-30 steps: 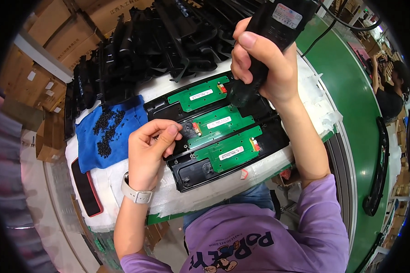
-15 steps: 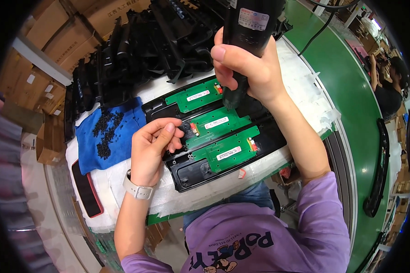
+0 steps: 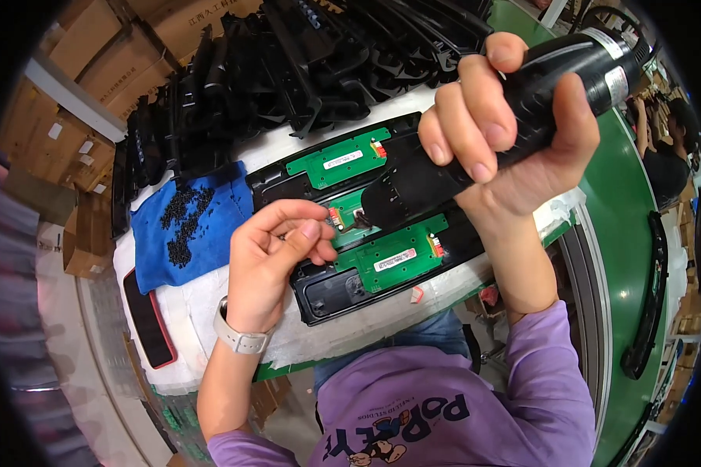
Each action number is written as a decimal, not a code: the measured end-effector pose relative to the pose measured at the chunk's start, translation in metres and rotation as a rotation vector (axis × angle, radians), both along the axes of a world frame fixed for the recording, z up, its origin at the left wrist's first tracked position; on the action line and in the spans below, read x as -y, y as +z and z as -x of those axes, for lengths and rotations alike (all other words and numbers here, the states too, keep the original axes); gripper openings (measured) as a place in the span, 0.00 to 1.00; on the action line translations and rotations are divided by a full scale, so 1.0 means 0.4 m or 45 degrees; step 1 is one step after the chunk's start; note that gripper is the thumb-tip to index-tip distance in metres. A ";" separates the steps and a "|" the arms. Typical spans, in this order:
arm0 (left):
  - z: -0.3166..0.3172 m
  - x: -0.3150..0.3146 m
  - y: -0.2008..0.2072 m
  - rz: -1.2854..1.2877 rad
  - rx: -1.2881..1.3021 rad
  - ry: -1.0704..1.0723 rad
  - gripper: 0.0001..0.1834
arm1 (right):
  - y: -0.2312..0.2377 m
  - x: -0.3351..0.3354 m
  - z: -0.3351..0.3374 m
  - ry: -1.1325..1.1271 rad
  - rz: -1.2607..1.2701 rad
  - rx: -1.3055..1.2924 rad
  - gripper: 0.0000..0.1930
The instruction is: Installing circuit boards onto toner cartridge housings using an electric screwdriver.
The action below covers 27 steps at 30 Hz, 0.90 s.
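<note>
My right hand [image 3: 522, 179] is wrapped round a black electric screwdriver [image 3: 557, 74], tilted with its tip down to the left. The tip is over the middle green circuit board [image 3: 352, 201], and the tool hides much of that board. My left hand [image 3: 273, 249] is beside the board's left end, by a small red-and-white connector [image 3: 336, 219]. Its thumb and fingers are curled together; anything between them is too hidden to name. A far circuit board [image 3: 317, 173] and a near circuit board [image 3: 356, 268] lie in black plastic housings [image 3: 323, 305].
Many small black screws [image 3: 181, 222] lie on a blue cloth [image 3: 149, 241]. Below the cloth is a red-edged phone [image 3: 149, 331]. Black plastic parts [image 3: 288, 70] are piled at the back. A green surface [image 3: 627, 257] runs along the right, where another person [image 3: 666, 152] is visible.
The screwdriver has swung from upright to a tilt, its top going right and its tip shifting left and down across the middle board. My left hand has moved slightly right.
</note>
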<state>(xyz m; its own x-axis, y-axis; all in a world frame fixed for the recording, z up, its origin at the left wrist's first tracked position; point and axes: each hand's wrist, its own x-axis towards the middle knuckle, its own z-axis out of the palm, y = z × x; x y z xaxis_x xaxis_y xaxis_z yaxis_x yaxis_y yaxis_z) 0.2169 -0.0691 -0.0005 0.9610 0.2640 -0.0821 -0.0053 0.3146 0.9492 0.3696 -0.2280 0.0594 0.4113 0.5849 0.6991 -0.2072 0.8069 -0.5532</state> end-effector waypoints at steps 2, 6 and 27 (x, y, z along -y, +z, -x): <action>0.000 0.006 -0.003 0.006 0.020 -0.055 0.09 | 0.006 0.013 0.022 -0.014 0.040 -0.065 0.22; 0.002 0.007 -0.004 -0.014 -0.008 -0.109 0.08 | 0.001 0.017 0.026 -0.028 0.054 -0.086 0.22; 0.012 0.025 0.009 -0.298 -0.056 -0.106 0.08 | 0.002 0.010 0.060 -0.208 0.301 -0.449 0.17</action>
